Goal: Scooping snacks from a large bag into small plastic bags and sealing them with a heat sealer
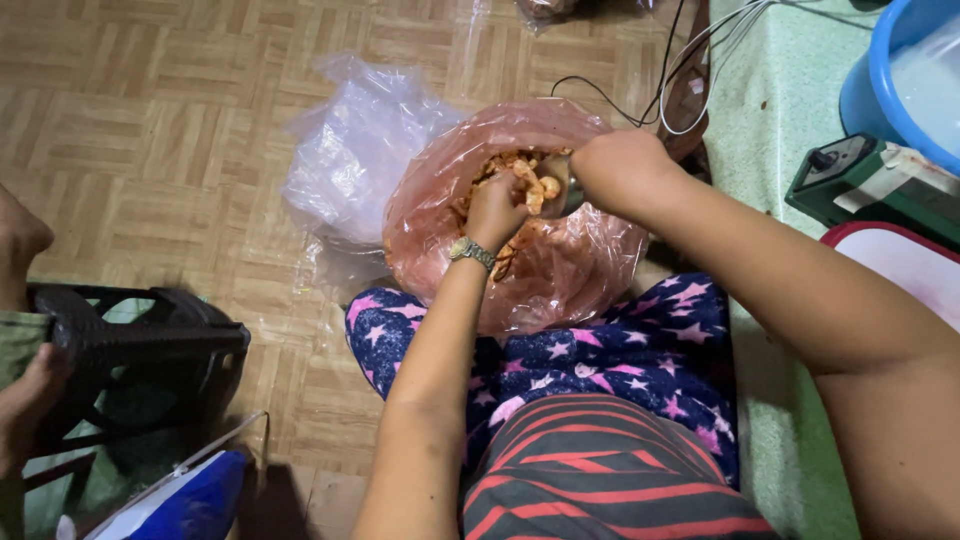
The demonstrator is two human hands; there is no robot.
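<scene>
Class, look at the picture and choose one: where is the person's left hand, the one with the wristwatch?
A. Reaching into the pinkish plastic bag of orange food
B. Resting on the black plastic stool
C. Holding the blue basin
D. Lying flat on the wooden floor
A: the left hand, with the wristwatch on it, is inside the open top of the pinkish plastic bag, among the orange food, far from the stool and the basin.

Bare arms, a metal wristwatch (471, 251) on the left wrist, striped red-and-grey top (600, 470), star-print navy trousers (640, 350)
</scene>
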